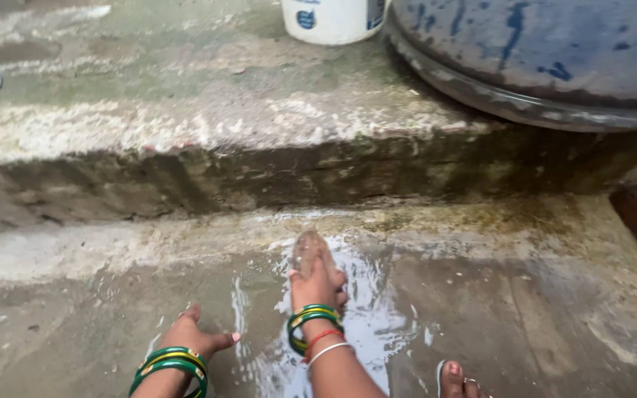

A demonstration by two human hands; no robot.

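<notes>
Scrubbing pad (310,250), brownish and worn, lay pressed under your right hand (317,284), its long axis pointing away from you toward the concrete step (208,173); your fingers were closed over its near end on the wet floor (377,317). Your left hand (189,337) rested open, spread flat on the floor, nearer you and to the left. Beyond the step stood a white bucket (333,21) and a blue drum (540,55); their contents were hidden.

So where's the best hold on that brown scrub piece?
Probably its near end, from above and behind: the brown scrub piece lies flat on the wet floor, long axis pointing away. The right hand covers that end.
</notes>
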